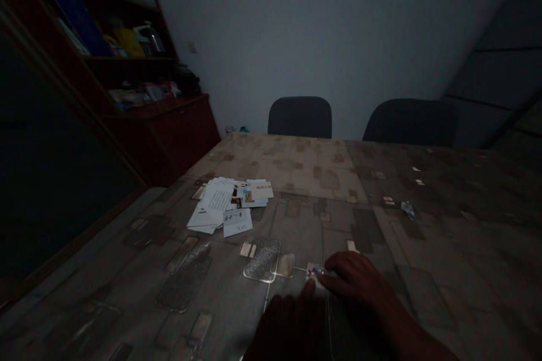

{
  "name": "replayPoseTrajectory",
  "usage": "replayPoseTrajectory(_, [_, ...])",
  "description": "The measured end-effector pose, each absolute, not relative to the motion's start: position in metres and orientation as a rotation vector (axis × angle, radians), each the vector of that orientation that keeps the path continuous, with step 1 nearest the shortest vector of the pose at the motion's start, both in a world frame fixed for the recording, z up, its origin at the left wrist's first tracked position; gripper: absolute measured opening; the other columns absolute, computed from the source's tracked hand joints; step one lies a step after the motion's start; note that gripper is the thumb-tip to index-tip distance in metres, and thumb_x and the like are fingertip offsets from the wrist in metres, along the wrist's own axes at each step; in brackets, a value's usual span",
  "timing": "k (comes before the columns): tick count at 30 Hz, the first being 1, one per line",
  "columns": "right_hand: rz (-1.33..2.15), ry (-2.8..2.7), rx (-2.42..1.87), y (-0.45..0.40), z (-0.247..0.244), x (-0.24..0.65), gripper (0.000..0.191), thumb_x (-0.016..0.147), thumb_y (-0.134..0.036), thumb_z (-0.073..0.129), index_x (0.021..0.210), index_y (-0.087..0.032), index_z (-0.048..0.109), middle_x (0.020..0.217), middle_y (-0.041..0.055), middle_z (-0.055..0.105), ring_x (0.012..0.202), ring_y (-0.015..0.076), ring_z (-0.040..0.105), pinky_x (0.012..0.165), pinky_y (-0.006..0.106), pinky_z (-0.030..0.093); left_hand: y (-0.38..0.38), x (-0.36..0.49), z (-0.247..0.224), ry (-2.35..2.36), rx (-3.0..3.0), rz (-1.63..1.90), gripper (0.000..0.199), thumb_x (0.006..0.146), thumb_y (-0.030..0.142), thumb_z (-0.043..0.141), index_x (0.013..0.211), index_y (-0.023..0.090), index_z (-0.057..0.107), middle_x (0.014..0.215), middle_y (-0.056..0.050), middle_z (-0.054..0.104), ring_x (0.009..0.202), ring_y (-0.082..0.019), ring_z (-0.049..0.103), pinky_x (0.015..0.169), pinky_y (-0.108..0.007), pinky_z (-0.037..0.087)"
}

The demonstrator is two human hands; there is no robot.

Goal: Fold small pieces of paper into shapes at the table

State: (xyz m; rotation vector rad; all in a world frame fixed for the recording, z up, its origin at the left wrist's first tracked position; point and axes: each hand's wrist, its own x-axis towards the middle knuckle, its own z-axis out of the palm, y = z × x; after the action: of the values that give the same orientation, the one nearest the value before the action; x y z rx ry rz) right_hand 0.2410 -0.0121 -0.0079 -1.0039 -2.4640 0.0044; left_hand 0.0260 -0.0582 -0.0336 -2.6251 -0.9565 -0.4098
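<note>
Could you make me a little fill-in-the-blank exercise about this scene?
1. Fingertips of the left hand and right hand are at a small pale piece with blue and ____ marks.
2. Beyond the hands, the paper pile lies toward the ____, the crumpled silvery thing toward the right.
3. Behind the table, ____ chair backs show.

Missing words: red; left; two.

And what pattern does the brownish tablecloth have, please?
The tablecloth shows rounded rectangles, best in head view.

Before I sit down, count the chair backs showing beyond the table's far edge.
2. One chair back stands near the middle of the table's far edge; the other chair back is to its right. More could be hidden below the tabletop.
</note>
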Motion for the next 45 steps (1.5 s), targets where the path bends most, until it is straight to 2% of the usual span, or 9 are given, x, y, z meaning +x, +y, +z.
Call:
replayPoseTrajectory(7, [-0.001, -2.471, -0.989, -0.009, -0.016, 0.241, 0.032, 0.089, -0.005, 0.054, 0.111, -0.026, 0.064, 0.099, 0.0078, 0.066, 0.091, 0.0213, 0.057, 0.077, 0.035, 0.043, -0.054, 0.007, -0.05, -0.969, -2.675, -0.384, 0.026, 0.095, 0.029, 0.053, 0.119, 0.02, 0.056, 0.127, -0.007, 0.064, 0.068, -0.016, 0.062, 0.059, -0.03, 0.051])
replayPoseTrajectory(9, [0.025, -2.436, -1.021, -0.007, -0.022, 0.241, 0.03, 0.088, -0.006, 0.057, 0.108, -0.026, 0.066, 0.097, 0.0069, 0.066, 0.089, 0.021, 0.056, 0.076, 0.035, 0.042, -0.05, 0.0, -0.049, -0.952, -2.67, -0.461, 0.03, 0.094, 0.03, 0.053, 0.123, 0.02, 0.054, 0.12, -0.005, 0.066, 0.075, -0.018, 0.062, 0.062, -0.031, 0.05])
replayPoseTrajectory(11, [0.08, -2.407, -1.045, -0.005, -0.022, 0.239, 0.03, 0.085, -0.005, 0.058, 0.102, -0.027, 0.069, 0.093, 0.0054, 0.065, 0.087, 0.0207, 0.055, 0.074, 0.034, 0.04, -0.045, -0.004, -0.042, -0.996, -2.68, -0.558, 0.027, 0.092, 0.026, 0.054, 0.119, 0.021, 0.055, 0.109, -0.003, 0.069, 0.069, -0.017, 0.059, 0.06, -0.032, 0.048])
replayPoseTrajectory(13, [0.162, -2.397, -1.065, -0.002, -0.016, 0.236, 0.029, 0.082, -0.004, 0.059, 0.095, -0.028, 0.07, 0.089, 0.0035, 0.064, 0.084, 0.0199, 0.054, 0.073, 0.033, 0.038, -0.039, -0.002, -0.029, -1.087, -2.724, -0.544, 0.026, 0.09, 0.019, 0.055, 0.115, 0.022, 0.056, 0.112, -0.003, 0.067, 0.071, -0.017, 0.059, 0.063, -0.032, 0.047])
replayPoseTrajectory(16, [0.407, -2.387, -1.234, 0.001, -0.001, 0.229, 0.014, 0.083, -0.012, 0.066, 0.088, -0.025, 0.069, 0.089, 0.0013, 0.063, 0.086, 0.019, 0.054, 0.079, 0.033, 0.037, -0.031, 0.005, -0.01, -1.266, -2.736, -0.392, 0.044, 0.087, 0.017, 0.06, 0.129, 0.025, 0.049, 0.122, -0.008, 0.061, 0.092, -0.024, 0.06, 0.072, -0.037, 0.048])
replayPoseTrajectory(24, [0.575, -2.309, -1.373, 0.011, 0.007, 0.221, 0.008, 0.078, -0.013, 0.069, 0.077, -0.021, 0.066, 0.083, 0.0009, 0.063, 0.084, 0.0204, 0.054, 0.077, 0.032, 0.035, -0.027, 0.01, -0.006, -1.287, -2.82, -0.065, 0.04, 0.095, 0.031, 0.057, 0.133, 0.026, 0.047, 0.119, -0.008, 0.061, 0.09, -0.023, 0.059, 0.076, -0.038, 0.046])
replayPoseTrajectory(27, [0.643, -2.314, -1.393, 0.013, 0.005, 0.224, 0.004, 0.082, -0.018, 0.066, 0.084, -0.022, 0.066, 0.086, 0.0021, 0.065, 0.086, 0.0216, 0.055, 0.079, 0.035, 0.036, -0.029, 0.01, -0.008, -1.257, -2.801, -0.096, 0.04, 0.095, 0.034, 0.056, 0.133, 0.023, 0.047, 0.117, -0.008, 0.063, 0.089, -0.022, 0.059, 0.075, -0.037, 0.044])
replayPoseTrajectory(30, [0.612, -2.345, -1.486, 0.015, 0.005, 0.222, 0.009, 0.079, -0.023, 0.068, 0.088, -0.023, 0.067, 0.091, 0.0041, 0.065, 0.09, 0.0252, 0.055, 0.081, 0.038, 0.036, -0.03, 0.01, -0.01, -1.21, -2.767, -0.188, 0.04, 0.094, 0.031, 0.057, 0.132, 0.021, 0.048, 0.117, -0.007, 0.063, 0.087, -0.021, 0.058, 0.075, -0.036, 0.041])
replayPoseTrajectory(45, [0.658, -2.325, -1.58, 0.018, 0.013, 0.209, 0.013, 0.076, -0.018, 0.067, 0.088, -0.021, 0.067, 0.089, 0.004, 0.064, 0.092, 0.0246, 0.054, 0.083, 0.038, 0.033, -0.029, 0.011, -0.018, -1.187, -2.698, -0.368, 0.034, 0.09, 0.03, 0.063, 0.121, 0.022, 0.054, 0.112, -0.003, 0.067, 0.078, -0.019, 0.059, 0.075, -0.035, 0.038])
